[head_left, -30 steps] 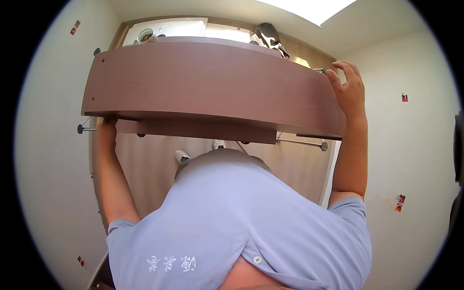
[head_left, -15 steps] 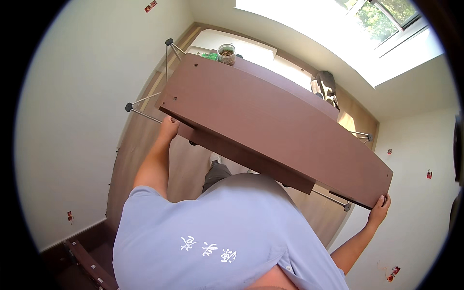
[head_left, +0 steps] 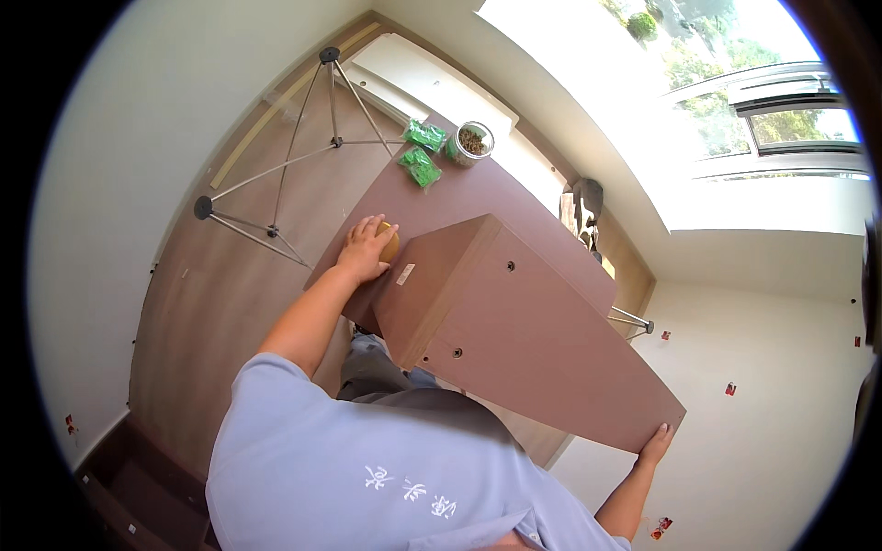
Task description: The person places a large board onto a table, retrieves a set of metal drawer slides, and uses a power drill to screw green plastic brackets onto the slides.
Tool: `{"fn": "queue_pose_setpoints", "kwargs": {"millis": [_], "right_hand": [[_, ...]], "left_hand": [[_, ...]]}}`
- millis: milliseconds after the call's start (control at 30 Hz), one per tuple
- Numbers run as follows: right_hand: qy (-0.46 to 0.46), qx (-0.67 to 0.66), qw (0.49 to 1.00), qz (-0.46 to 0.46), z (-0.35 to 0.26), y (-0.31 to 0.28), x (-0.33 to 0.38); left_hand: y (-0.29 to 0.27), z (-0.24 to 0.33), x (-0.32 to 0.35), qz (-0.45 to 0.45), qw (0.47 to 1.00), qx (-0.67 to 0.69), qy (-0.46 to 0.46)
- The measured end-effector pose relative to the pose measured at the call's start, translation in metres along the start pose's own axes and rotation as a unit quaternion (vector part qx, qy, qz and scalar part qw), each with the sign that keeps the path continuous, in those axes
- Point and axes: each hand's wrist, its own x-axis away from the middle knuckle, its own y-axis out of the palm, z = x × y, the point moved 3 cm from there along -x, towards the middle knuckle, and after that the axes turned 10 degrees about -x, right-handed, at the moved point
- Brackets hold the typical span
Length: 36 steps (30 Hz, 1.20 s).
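A brown panel assembly (head_left: 542, 340), with an end piece joined at a corner and metal-lined holes in its face, stands tilted over a brown board (head_left: 450, 197). My right hand (head_left: 656, 444) grips the assembly's far right end, fingers over the edge. My left hand (head_left: 367, 250) is at the left part of the board, beside the end piece. Its fingers curve over a round yellow thing (head_left: 389, 243), mostly hidden under the palm. Behind the assembly on the board are a clear jar of small brassy pieces (head_left: 471, 143) and two green packets (head_left: 421, 168).
Metal folding trestle legs with black round tops (head_left: 330, 56) stand on the wood floor at the left, and another (head_left: 648, 327) shows at the right. White panels (head_left: 432, 83) lie by the window wall. A dark bag (head_left: 582, 204) sits near that wall.
The assembly has swung and tilted, its left end shifting right and exposing the board below. My left hand has left the panel's edge for the yellow thing. My right hand still holds its end.
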Motion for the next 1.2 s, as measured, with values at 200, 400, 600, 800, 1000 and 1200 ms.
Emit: {"fn": "queue_pose_setpoints", "kwargs": {"millis": [200,400,600,800,1000,1200], "right_hand": [[0.041,-0.08,0.996,0.015,-0.004,-0.003,0.012],[0.026,-0.046,0.998,0.036,-0.001,-0.005,0.009],[0.04,0.079,0.993,0.078,0.047,-0.048,-0.021],[0.083,0.128,0.987,0.042,0.069,-0.056,-0.066],[0.096,0.078,0.991,0.05,0.054,-0.045,-0.081],[0.055,0.017,0.998,0.038,0.004,-0.019,-0.078]], "left_hand": [[-0.046,0.034,-0.083,0.12,0.989,0.065,0.06],[-0.086,0.073,-0.123,0.146,0.951,-0.007,0.272],[-0.095,0.022,-0.035,0.063,0.947,0.302,0.082],[-0.097,0.046,0.123,-0.122,0.962,0.22,0.103],[-0.084,0.063,0.127,-0.047,0.982,0.157,0.093],[-0.103,0.031,0.114,0.13,0.98,0.067,0.134]]}}
